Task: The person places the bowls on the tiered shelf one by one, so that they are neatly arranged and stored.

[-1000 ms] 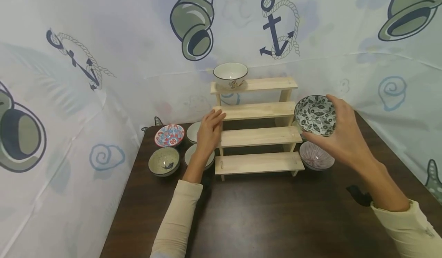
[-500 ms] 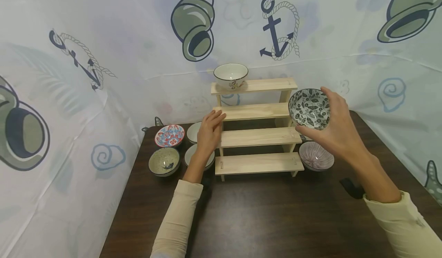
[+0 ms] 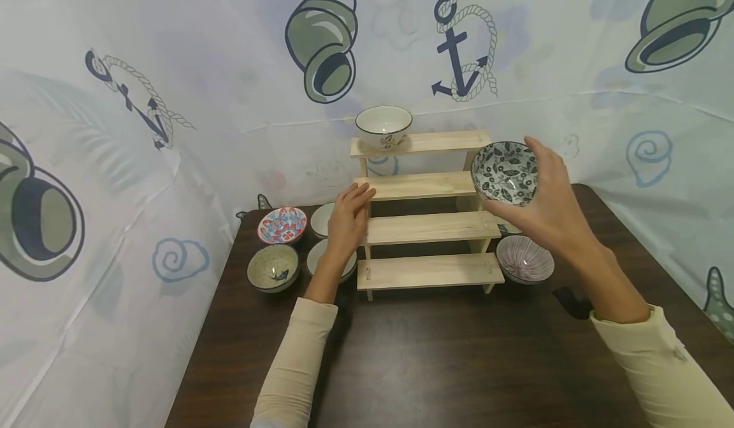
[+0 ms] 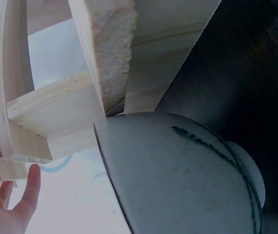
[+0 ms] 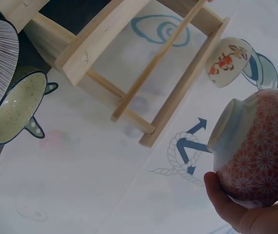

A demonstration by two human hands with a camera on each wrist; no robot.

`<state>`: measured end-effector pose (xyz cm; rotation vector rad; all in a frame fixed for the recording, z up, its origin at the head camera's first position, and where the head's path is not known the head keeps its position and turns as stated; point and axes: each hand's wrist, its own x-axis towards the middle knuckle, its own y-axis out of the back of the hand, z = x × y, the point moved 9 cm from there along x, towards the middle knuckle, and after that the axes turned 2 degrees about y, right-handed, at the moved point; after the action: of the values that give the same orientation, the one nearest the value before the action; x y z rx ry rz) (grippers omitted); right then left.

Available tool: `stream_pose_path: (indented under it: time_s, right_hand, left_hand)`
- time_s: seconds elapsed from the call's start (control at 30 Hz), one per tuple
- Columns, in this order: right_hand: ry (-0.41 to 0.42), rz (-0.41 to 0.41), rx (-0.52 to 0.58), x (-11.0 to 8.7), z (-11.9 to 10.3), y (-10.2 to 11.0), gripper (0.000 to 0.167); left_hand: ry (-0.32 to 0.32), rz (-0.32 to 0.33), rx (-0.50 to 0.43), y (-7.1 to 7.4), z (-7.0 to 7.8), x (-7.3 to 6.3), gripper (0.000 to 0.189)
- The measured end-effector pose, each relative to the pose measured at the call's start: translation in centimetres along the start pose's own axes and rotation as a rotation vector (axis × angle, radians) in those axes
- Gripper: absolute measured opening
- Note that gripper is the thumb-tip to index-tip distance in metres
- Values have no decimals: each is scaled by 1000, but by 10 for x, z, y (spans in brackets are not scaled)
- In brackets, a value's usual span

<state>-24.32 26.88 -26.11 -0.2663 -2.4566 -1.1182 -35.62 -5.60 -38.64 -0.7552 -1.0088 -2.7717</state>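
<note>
My right hand grips a bowl by opposite sides, thumb below and fingers at the far rim. Its inside carries a black-and-white leaf pattern; the right wrist view shows a red flowered outside. The bowl is tilted toward me, in the air by the right end of the upper tiers of a wooden step shelf. My left hand rests its fairly straight fingers on the left end of the second tier from the top. On the top tier's left end stands a white bowl with a dark rim.
Left of the shelf stand a red-and-blue bowl, a speckled green bowl and two pale bowls, partly hidden. A purple striped bowl stands at right, a pale green eared bowl behind it. Printed cloth hangs behind the table.
My right hand has carried the leaf-patterned bowl left and slightly up, toward the shelf's upper tiers. My left hand has stayed on the shelf.
</note>
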Motion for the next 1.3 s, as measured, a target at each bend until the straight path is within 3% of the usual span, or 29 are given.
stream_pose_path:
  time_s: [0.77, 1.3]
  right_hand:
    - [23, 49, 49, 27, -12, -9, 115]
    - [14, 27, 28, 48, -12, -23, 115]
  left_hand:
    - [13, -12, -8, -1, 0, 1, 33]
    - [4, -2, -11, -1, 0, 1, 33]
